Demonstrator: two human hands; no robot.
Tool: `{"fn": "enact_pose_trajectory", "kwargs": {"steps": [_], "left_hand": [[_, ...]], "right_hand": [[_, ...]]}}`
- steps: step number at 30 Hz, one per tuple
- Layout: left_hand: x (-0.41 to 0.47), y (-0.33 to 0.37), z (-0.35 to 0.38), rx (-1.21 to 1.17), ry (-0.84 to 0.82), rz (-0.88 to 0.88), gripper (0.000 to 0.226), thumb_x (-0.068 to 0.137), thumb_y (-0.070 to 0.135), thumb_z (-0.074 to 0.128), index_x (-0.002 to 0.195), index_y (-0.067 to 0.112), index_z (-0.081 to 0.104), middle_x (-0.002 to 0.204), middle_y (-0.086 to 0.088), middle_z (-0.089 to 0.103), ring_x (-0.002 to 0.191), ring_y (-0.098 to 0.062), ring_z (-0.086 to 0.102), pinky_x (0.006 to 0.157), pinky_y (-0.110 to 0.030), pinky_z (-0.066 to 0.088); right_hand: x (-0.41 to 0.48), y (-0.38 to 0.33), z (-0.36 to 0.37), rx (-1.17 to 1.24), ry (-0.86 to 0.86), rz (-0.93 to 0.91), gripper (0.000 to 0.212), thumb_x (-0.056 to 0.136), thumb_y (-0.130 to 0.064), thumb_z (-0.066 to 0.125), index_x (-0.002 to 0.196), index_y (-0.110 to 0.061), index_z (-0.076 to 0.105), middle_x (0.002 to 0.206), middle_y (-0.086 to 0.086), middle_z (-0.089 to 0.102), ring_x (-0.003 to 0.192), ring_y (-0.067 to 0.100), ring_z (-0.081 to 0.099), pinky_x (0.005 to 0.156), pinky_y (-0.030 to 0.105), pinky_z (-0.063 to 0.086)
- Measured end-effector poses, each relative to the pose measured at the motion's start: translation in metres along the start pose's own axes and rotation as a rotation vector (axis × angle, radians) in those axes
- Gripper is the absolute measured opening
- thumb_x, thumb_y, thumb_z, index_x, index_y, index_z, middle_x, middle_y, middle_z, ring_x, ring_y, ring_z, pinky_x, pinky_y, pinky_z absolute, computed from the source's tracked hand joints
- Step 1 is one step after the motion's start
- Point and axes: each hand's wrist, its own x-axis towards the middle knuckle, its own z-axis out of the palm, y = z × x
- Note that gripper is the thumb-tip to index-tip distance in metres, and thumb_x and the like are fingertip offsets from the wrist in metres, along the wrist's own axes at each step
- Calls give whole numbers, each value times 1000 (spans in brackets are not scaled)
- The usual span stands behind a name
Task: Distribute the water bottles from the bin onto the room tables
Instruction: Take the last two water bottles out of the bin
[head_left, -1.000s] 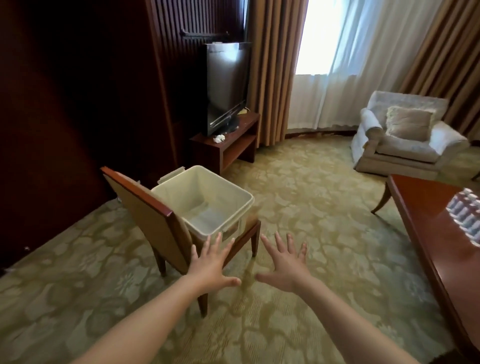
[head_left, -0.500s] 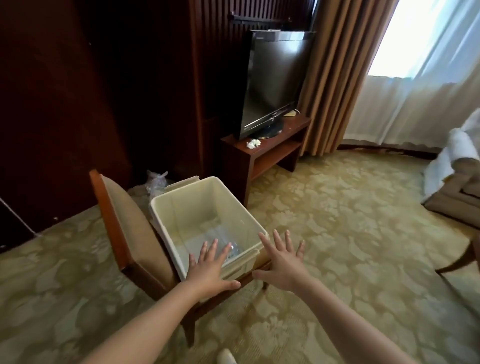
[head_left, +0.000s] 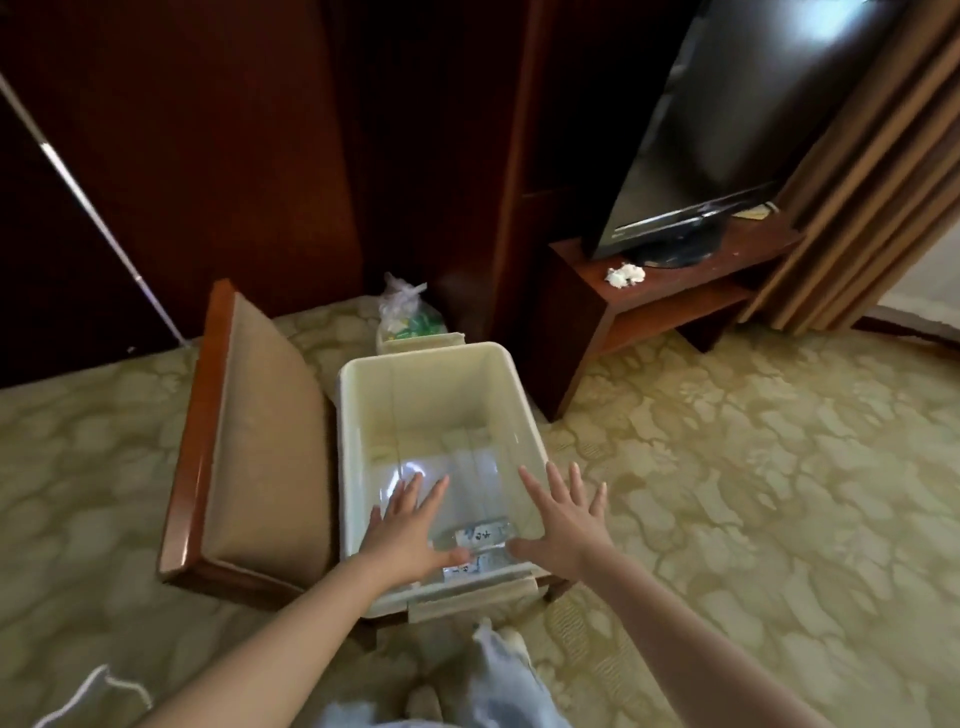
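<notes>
Two bottles (head_left: 480, 538), perhaps, in bin (head_left: 422, 359) below left hand (head_left: 410, 535), right hand (head_left: 567, 525)

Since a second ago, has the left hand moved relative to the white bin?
Yes. The left hand has gone forward past the near rim of the bin and now spreads open over the bottles inside.

Cream plastic bin (head_left: 426, 359), open-topped, rectangular, upright on chair (head_left: 260, 441); two clear bottles (head_left: 480, 538), white labels, lying on their sides, side by side, along the bin floor's near edge
</notes>
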Motion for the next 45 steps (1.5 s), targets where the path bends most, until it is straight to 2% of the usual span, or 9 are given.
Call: {"fn": "enact_pose_trajectory", "kwargs": {"steps": [4, 7, 13, 18, 25, 31, 35, 39, 45], "left_hand": [[15, -7, 15, -128, -29, -129, 116, 70, 83, 53, 153, 37, -14, 163, -4, -18, 150, -24, -13, 121, -52, 10], [21, -6, 21, -268, -29, -238, 134, 46, 100, 38, 153, 36, -13, 164, -5, -13, 151, -24, -8, 120, -51, 15], [37, 2, 37, -488, 38, -432, 106, 79, 68, 62, 155, 36, -6, 165, 0, -1, 151, -18, 4, 118, -41, 24], [57, 4, 69, -633, 23, -581, 103, 81, 62, 64, 153, 39, -5, 165, 2, 3, 151, -16, 6, 117, -40, 25], [100, -17, 111, -595, -37, -693, 103, 81, 55, 67, 153, 38, -5, 163, 0, 16, 149, -20, 18, 116, -38, 29], [137, -37, 136, -538, -123, -757, 86, 83, 46, 66, 153, 32, 16, 154, -3, 31, 143, -22, 29, 110, -36, 34], [154, -46, 153, -491, -163, -759, 86, 81, 43, 70, 151, 26, 22, 149, -4, 37, 141, -23, 32, 108, -39, 38], [171, -53, 160, -445, -215, -739, 78, 81, 38, 71, 147, 23, 31, 142, -6, 42, 136, -25, 38, 106, -39, 37], [184, -64, 178, -424, -184, -749, 61, 87, 17, 63, 142, 32, 41, 141, -3, 44, 132, -24, 43, 102, -40, 42]], "right_hand": [[50, 7, -7, -91, -97, -127, 99, 87, -65, 54, 156, -41, -13, 165, 6, -19, 148, 34, -28, 115, 64, -17], [79, 10, -12, -154, -179, -225, 97, 89, -64, 53, 156, -40, -12, 165, 5, -19, 148, 33, -27, 115, 61, -19], [143, 11, -8, -221, -353, -418, 98, 88, -58, 58, 157, -39, -10, 165, 3, -20, 149, 29, -25, 122, 50, -12], [187, 10, 14, -295, -495, -527, 98, 87, -57, 59, 157, -38, -8, 165, 3, -19, 150, 30, -23, 123, 48, -9], [247, 11, 76, -365, -669, -571, 101, 86, -52, 64, 158, -36, -6, 167, 3, -13, 153, 29, -15, 122, 51, -2], [274, 11, 129, -316, -762, -511, 82, 87, -42, 67, 155, -37, 21, 164, 12, 16, 152, 32, 14, 120, 51, 21], [287, 15, 154, -223, -806, -489, 85, 67, -47, 63, 147, -37, 37, 129, 6, 56, 126, 29, 52, 100, 38, 47], [303, 11, 170, -218, -845, -463, 72, 78, -32, 73, 143, -29, 42, 128, 8, 55, 118, 29, 58, 89, 33, 48], [322, 7, 187, -215, -839, -463, 73, 69, -28, 81, 136, -21, 54, 128, 8, 62, 112, 27, 64, 90, 35, 53]]}}
